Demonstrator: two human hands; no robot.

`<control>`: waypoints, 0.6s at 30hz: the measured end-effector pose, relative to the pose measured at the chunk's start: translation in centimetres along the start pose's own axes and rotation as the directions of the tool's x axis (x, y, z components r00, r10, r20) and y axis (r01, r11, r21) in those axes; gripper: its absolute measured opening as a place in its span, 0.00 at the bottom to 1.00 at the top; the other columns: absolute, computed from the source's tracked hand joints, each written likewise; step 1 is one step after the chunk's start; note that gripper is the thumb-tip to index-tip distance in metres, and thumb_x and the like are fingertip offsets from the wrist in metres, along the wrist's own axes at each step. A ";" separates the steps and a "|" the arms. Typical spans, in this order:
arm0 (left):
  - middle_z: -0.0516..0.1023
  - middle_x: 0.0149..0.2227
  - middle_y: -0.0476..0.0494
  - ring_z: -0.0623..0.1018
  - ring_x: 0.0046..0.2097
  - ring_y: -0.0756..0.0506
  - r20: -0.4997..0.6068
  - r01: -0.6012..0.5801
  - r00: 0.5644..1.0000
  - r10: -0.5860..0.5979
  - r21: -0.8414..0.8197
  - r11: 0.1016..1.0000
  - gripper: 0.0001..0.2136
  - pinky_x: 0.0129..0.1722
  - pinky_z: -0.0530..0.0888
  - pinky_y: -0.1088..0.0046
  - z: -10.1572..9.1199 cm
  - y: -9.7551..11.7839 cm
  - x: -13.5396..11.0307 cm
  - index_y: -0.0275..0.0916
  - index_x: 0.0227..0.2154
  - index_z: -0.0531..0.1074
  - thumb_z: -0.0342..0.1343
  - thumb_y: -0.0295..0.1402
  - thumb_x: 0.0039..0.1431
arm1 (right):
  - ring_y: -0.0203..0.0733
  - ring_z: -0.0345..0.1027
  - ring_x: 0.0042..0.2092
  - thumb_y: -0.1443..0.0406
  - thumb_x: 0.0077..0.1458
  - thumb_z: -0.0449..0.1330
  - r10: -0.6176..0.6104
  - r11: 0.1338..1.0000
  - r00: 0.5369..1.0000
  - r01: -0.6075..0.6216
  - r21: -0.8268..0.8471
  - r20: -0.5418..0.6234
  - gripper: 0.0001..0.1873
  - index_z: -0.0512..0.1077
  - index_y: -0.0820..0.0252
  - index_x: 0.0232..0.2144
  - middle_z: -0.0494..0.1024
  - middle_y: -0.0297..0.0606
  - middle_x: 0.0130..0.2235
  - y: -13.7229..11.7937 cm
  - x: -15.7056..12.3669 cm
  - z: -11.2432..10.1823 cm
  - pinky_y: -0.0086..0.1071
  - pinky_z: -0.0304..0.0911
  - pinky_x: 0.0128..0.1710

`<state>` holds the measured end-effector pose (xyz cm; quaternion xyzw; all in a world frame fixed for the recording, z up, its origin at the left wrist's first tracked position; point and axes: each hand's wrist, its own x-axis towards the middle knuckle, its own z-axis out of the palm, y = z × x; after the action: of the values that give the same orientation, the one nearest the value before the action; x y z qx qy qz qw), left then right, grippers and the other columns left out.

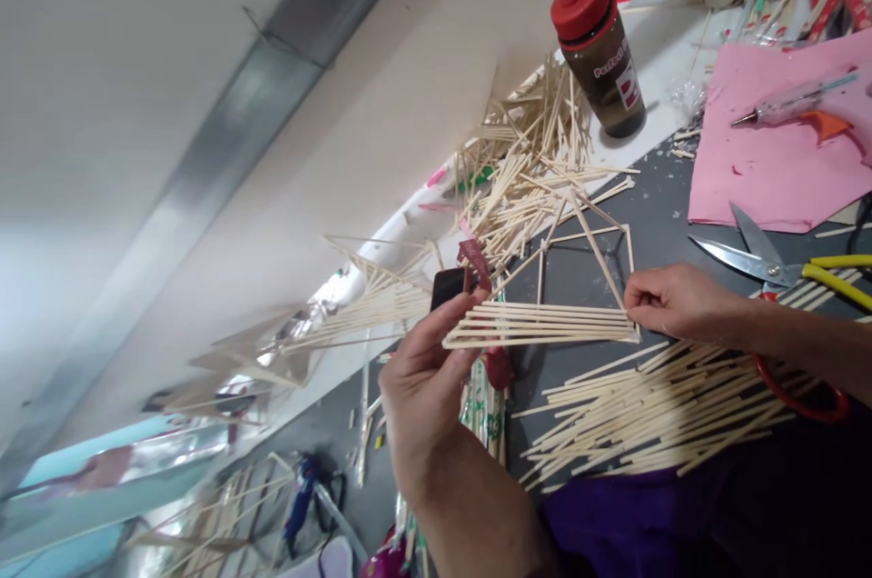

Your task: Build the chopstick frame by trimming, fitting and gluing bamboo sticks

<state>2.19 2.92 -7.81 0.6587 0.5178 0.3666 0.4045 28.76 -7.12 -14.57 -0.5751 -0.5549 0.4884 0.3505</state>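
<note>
A model frame of thin wooden sticks [559, 325] is held up over the dark grey table. Several parallel sticks form its near panel, and slanting sticks joined at the corners make an open frame behind. My left hand [432, 378] grips the panel's left end between thumb and fingers. At the panel's right end my right hand [674, 301] is closed, its fingertips pinching the corner; whether they also hold a smaller piece is hidden. Below the frame lies a spread pile of loose wooden sticks [633, 414], close to the purple clothing.
Scissors [769, 269] with open blades lie right, near a glue gun [790, 105] on pink paper [722, 169]. A red-capped bottle [606, 60] stands behind, beside heaped sticks [524, 169]. A blue glue gun [300, 501] is at lower left. A mirror-like surface borders the table.
</note>
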 end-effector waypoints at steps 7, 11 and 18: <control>0.82 0.44 0.43 0.81 0.45 0.39 -0.038 0.005 0.999 -0.003 0.048 0.999 0.18 0.41 0.79 0.66 -0.1 0.0 -0.1 0.43 0.42 0.78 0.67 0.32 0.45 | 0.32 0.58 0.25 0.66 0.49 0.56 0.054 0.998 0.999 -0.054 0.023 0.001 0.05 0.68 0.59 0.23 0.70 0.31 0.23 0.2 0.0 0.2 0.28 0.51 0.24; 0.82 0.44 0.43 0.81 0.45 0.39 -0.040 -0.002 0.999 0.004 0.047 0.999 0.18 0.43 0.78 0.66 -0.1 0.0 -0.2 0.43 0.42 0.78 0.68 0.32 0.44 | 0.32 0.58 0.25 0.66 0.49 0.55 0.053 0.999 0.999 -0.053 0.011 0.004 0.05 0.68 0.59 0.23 0.70 0.30 0.23 0.1 0.0 0.1 0.27 0.51 0.25; 0.82 0.43 0.43 0.81 0.45 0.39 -0.041 -0.044 0.998 0.045 0.029 0.999 0.17 0.43 0.79 0.64 0.2 -0.1 0.0 0.42 0.41 0.79 0.67 0.32 0.44 | 0.32 0.59 0.25 0.64 0.50 0.55 0.067 0.997 0.998 -0.067 -0.037 -0.007 0.07 0.70 0.60 0.24 0.70 0.30 0.22 -0.1 0.0 0.1 0.27 0.50 0.25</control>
<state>2.34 2.91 -7.97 0.6678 0.5165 0.3820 0.3759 28.65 -7.15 -14.48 -0.6011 -0.5432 0.4877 0.3250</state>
